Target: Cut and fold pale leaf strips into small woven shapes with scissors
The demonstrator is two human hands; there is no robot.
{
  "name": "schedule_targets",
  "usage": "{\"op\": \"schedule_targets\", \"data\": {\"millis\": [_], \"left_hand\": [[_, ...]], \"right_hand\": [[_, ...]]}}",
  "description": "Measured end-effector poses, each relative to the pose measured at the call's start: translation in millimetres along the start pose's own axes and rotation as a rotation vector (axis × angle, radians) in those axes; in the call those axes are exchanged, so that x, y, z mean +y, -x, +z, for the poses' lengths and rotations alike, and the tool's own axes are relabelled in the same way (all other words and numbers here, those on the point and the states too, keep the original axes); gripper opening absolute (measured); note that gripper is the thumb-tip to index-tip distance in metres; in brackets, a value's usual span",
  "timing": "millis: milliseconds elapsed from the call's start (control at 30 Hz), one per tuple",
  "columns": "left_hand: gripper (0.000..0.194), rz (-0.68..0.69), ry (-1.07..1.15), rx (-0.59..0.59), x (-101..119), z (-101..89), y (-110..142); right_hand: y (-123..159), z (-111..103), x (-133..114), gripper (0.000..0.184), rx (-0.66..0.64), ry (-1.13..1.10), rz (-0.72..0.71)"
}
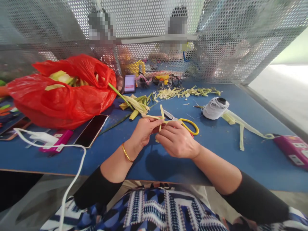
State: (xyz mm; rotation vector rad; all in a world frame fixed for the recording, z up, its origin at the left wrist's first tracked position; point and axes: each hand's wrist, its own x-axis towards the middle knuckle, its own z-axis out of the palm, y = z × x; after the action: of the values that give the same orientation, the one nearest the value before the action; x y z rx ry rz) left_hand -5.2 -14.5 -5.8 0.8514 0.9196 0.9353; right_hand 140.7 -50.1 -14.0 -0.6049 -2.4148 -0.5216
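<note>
- Step in hand, as I judge it: crossing or folding pale strips (pixel 162 113) into one another, with both hands working at the crossing.
- The next move seems to call for a firm pinch at that crossing, so the strips don't slip apart.
- The strips are at the centre of the frame, between the fingertips and above the surface (pixel 216 157); one stands nearly upright, another runs across it.
- The left hand (pixel 141 131), left of centre, pinches them between thumb and fingers.
- The right hand (pixel 179 139), right of centre, is curled closed over their right part; its exact fingertip contact is hidden.
- Scissors (pixel 190 121) lie just beyond the right hand, partly behind it.
- Leaves (pixel 134 106) lie just beyond the left hand, near the red bag (pixel 72 104) at left.
- A thread spool (pixel 213 109) stands at right, apart from both hands.
</note>
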Motion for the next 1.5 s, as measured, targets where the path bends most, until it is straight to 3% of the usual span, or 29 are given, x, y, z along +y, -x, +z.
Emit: {"op": "schedule_targets", "data": {"millis": [133, 267, 367, 467, 600, 800, 867, 967, 1067, 1167, 1267, 1500], "left_hand": [[0.016, 0.012, 0.015, 0.051, -2, 0.7, -2], [0.014, -0.004, 0.018, 0.062, 1, -0.7, -3], [0.018, -0.036, 0.011, 0.072, 3, -0.7, -2], [0.022, -0.047, -0.022, 0.078, 2, 0.4, -2], [0.023, -0.026, -0.079, 0.084, -1, 1.8, -2], [0.017, 0.004, -0.101, 0.115, 1, 1.1, -4], [0.015, -0.002, -0.081, 0.113, 3, 0.8, -3], [0.013, -0.044, -0.055, 0.091, 4, 1.0, -2], [0.022, -0.085, -0.079, 0.032, 2, 1.7, 0], [0.030, -0.114, -0.125, -0.031, -4, 1.9, 0], [0.033, -0.122, -0.182, -0.061, -8, 1.7, 0], [0.026, -0.129, -0.252, -0.069, -6, 2.9, 2]], "right_hand": [[2, -3, 2, 0.023, 0.052, -0.062, 0.038], [4, -6, 13, 0.027, 0.085, 0.035, 0.431], [6, -2, 22, 0.027, -0.017, 0.011, 0.607], [7, 4, 26, 0.026, -0.104, -0.086, 0.644], [6, 3, 25, 0.022, -0.122, -0.150, 0.637], [1, -11, 32, 0.024, 0.002, -0.330, 0.777], [1, -12, 34, 0.028, -0.024, -0.444, 0.909], [0, -7, 36, 0.041, -0.099, -0.727, 1.217], [-1, -1, 34, 0.041, 0.013, -1.021, 1.414], [-3, 3, 30, 0.035, 0.178, -1.194, 1.430], [-3, 5, 26, 0.031, 0.236, -1.253, 1.401], [4, 15, 29, 0.025, 0.380, -1.046, 1.447]]}}
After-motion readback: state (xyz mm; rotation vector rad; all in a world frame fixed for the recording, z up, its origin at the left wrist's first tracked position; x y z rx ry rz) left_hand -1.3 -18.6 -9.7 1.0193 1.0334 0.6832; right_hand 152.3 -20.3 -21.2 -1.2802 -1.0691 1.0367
